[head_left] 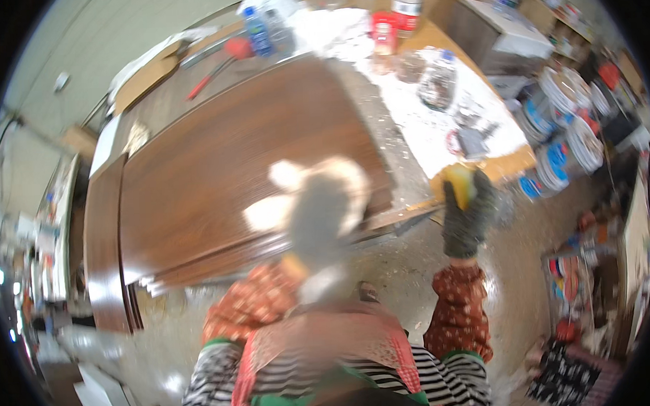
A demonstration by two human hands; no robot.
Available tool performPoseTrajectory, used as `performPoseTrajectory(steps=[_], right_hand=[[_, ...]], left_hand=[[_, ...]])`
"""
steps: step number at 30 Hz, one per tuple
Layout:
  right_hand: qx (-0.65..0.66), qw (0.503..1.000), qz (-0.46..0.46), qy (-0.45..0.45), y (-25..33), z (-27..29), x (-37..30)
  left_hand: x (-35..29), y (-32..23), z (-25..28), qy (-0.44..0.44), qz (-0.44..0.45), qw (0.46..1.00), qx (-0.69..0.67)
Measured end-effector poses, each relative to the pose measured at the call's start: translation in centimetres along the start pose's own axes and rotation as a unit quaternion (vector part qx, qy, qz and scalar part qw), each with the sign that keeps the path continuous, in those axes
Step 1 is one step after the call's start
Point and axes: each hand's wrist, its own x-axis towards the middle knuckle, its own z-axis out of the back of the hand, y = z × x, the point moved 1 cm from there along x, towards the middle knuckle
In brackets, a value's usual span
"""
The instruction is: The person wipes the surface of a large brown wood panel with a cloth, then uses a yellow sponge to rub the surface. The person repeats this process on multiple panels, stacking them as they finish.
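Workbench (376, 121): Hand Positions and Labelled Containers

Head view. Left hand (318, 214), gloved in grey: blurred, over a pale cloth (267, 213) on the near part of a brown wooden board (243, 156). Cannot tell whether open or closed. Right hand (467, 218), in a dark glove: fingers closed around a yellow pad (460, 185), at the near edge of the cardboard (516, 167) on the right side of the workbench. Cannot tell whether pad and cardboard touching.

Wooden board: lying flat across the workbench, grain visible. At its left end, a narrow brown panel (103, 234).

Labels and writing. Beyond the far edge of the board: a blue bottle (258, 35) with a blue label, lettering too small to read. To the right of it, a large bottle (408, 7) with a red and white label, and in front a red container (384, 30) with pale markings; text on both too blurred to make out. On the white sheet (400, 102) over the cardboard: a clear jar (437, 82), dark inside. Right of the workbench, near floor level: white buckets (585, 144) with blue printed areas, likewise unreadable. At upper left on the workbench: a red-handled tool (209, 80), with a rounded red head.
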Motion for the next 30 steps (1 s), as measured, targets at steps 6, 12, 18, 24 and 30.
performPoseTrajectory(steps=[6,12,18,24,30], right_hand=[[0.193,0.959,-0.207,-0.027,-4.6,4.4,-3.3],[0.105,0.969,-0.222,0.032,-6.4,5.1,-2.5],[0.066,0.989,-0.114,0.072,-1.6,-0.6,1.0],[0.245,0.959,-0.123,0.068,4.1,-2.9,2.4],[0.353,0.922,-0.129,0.094,7.8,-7.6,3.8]], left_hand=[[7.6,-6.4,-2.4,-0.204,-0.100,0.962,-0.154],[-4.5,3.2,-0.4,-0.240,0.140,0.958,-0.075],[-25.0,19.8,5.0,-0.340,0.461,0.818,-0.045],[-31.0,26.6,10.7,-0.343,0.572,0.740,0.083],[-16.7,14.0,5.5,-0.219,0.209,0.910,-0.284]])
